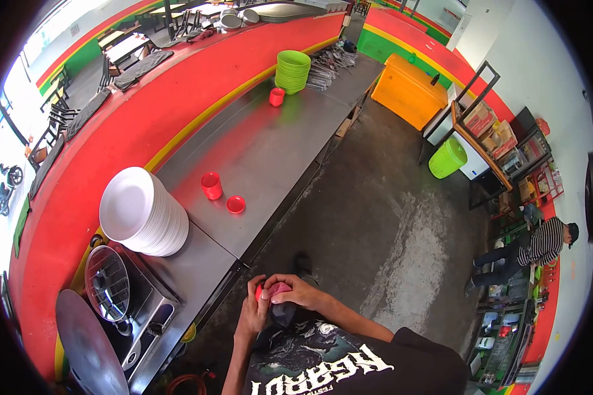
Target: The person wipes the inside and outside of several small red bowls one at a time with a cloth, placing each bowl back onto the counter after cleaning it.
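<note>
Close to my body, both hands come together around a small red cup (259, 291), mostly hidden by fingers. My left hand (252, 309) curls round its side. In my right hand (298, 292) a pinkish-red cloth (280, 288) is pressed against the cup. On the steel counter (260, 151) ahead stand a short stack of red cups (211, 187) and, beside it, a low red cup (236, 205). Farther along is another red cup or stack (277, 97) near a tall stack of green bowls (292, 74).
A tall stack of white plates (168, 220) leans left on the counter. Nearby are a round wire strainer (108, 283) and a large metal lid or pan (89, 345). Cutlery (329, 66) lies at the far end. An orange cooler (408, 92), green bin (448, 158) and a person (540, 243) are across the floor.
</note>
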A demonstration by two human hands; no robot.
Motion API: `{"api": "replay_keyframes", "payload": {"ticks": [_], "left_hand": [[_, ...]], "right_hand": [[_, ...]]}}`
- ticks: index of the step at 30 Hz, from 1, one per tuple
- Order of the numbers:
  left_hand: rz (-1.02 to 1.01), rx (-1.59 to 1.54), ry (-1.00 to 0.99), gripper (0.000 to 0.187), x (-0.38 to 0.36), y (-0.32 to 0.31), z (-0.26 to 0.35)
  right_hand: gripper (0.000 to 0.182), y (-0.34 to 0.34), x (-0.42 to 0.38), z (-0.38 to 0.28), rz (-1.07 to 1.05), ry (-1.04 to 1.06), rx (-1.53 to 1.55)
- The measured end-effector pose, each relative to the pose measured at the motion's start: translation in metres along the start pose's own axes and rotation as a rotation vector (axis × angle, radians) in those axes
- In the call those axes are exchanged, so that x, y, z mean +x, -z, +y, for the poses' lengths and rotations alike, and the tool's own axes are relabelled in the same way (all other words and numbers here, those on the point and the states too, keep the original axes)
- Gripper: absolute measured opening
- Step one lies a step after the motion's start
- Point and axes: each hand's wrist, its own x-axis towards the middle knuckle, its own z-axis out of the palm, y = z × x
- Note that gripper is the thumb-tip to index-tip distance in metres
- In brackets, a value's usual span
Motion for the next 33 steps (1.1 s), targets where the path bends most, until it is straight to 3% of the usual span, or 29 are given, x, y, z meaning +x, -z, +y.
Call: {"api": "replay_keyframes", "payload": {"ticks": [3, 7, 9, 10, 12, 16, 17, 18, 22, 25, 29, 33], "left_hand": [[0.027, -0.055, 0.007, 0.061, 0.007, -0.003, -0.013], [0.021, -0.134, 0.023, 0.064, 0.018, -0.007, -0.025], [-0.056, -0.171, 0.165, 0.064, 0.018, 0.000, -0.005], [-0.092, -0.190, 0.236, 0.064, 0.020, 0.001, 0.006], [-0.038, -0.161, 0.155, 0.061, 0.024, -0.006, -0.004], [0.008, -0.003, 0.030, 0.054, 0.038, -0.016, -0.011], [-0.053, -0.071, 0.148, 0.050, 0.045, -0.018, -0.010], [-0.075, -0.058, 0.126, 0.051, 0.053, -0.021, -0.004], [-0.140, -0.089, 0.020, 0.053, 0.099, -0.046, 0.007], [-0.133, -0.155, -0.036, 0.053, 0.139, -0.072, 0.006], [-0.070, -0.235, -0.045, 0.049, 0.196, -0.097, 0.022], [-0.025, -0.436, -0.052, 0.045, 0.249, -0.119, 0.055]], "right_hand": [[0.032, -0.006, 0.007, 0.012, 0.132, 0.118, -0.007], [0.034, -0.008, 0.014, 0.007, 0.241, 0.356, -0.420], [0.036, -0.009, 0.015, 0.004, 0.299, 0.393, -0.523], [0.037, -0.009, 0.014, 0.000, 0.328, 0.374, -0.546], [0.038, -0.012, 0.014, -0.010, 0.381, 0.339, -0.587], [0.041, 0.018, 0.020, -0.013, 0.240, 0.168, -0.664], [0.042, 0.029, 0.021, -0.016, 0.204, 0.149, -0.682], [0.043, 0.041, 0.022, -0.020, 0.172, 0.130, -0.701], [0.045, 0.093, 0.021, -0.033, 0.097, 0.299, -0.536], [0.048, 0.119, 0.009, -0.070, 0.124, 0.160, -0.076], [0.048, 0.187, 0.010, -0.087, -0.053, 0.315, 0.342], [0.042, 0.230, 0.014, -0.132, 0.292, 0.284, 0.090]]}}
